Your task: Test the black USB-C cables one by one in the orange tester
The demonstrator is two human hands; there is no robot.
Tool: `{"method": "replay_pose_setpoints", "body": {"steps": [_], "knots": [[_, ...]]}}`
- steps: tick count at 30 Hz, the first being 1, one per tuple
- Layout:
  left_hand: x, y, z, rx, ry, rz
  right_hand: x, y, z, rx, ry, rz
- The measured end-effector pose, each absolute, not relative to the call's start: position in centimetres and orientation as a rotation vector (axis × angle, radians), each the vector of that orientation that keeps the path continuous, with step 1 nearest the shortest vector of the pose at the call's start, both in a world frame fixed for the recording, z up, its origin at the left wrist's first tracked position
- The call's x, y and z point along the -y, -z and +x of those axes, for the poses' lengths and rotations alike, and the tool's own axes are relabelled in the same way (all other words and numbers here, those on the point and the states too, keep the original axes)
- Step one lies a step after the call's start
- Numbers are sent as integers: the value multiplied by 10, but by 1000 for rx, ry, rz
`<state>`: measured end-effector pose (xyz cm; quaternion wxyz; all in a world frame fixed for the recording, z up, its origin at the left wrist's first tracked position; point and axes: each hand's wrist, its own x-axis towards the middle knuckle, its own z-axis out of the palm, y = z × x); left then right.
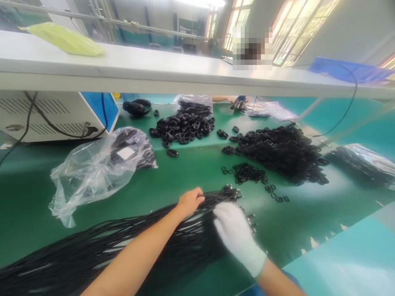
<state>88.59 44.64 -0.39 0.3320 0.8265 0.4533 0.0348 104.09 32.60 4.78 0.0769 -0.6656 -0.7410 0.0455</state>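
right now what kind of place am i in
Probably a factory assembly bench: heaped black ring-shaped parts on a green work surface, a long bundle of black cables under your bare left hand and gloved right hand, and a vented metal cabinet beside them.

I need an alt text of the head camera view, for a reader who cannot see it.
A bare left hand and a white-gloved right hand are at a long spread of thin black cables on a green table. Beyond lie small black rings, piled larger black parts and a clear plastic bag.
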Motion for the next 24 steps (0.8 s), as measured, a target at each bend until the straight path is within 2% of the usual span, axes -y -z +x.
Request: {"method": "replay_pose_setpoints", "body": {"steps": [4,10,15,19,24], "knots": [[-442,-15,879,-1023,-115,2192,-332,-39,1005,2193,-634,-2218],[-433,-45,866,-1079,-377,2201,-334,-23,1027,1751,-896,-2413],[-450,-45,857,-1098,-513,2163,-336,-11,1063,1279,-1133,-2391],[-468,-22,875,-1093,-456,2188,-330,-13,1082,1210,-1104,-2335],[-477,11,868,-1094,-274,2252,-341,-18,1077,1554,-741,-2321]]}}
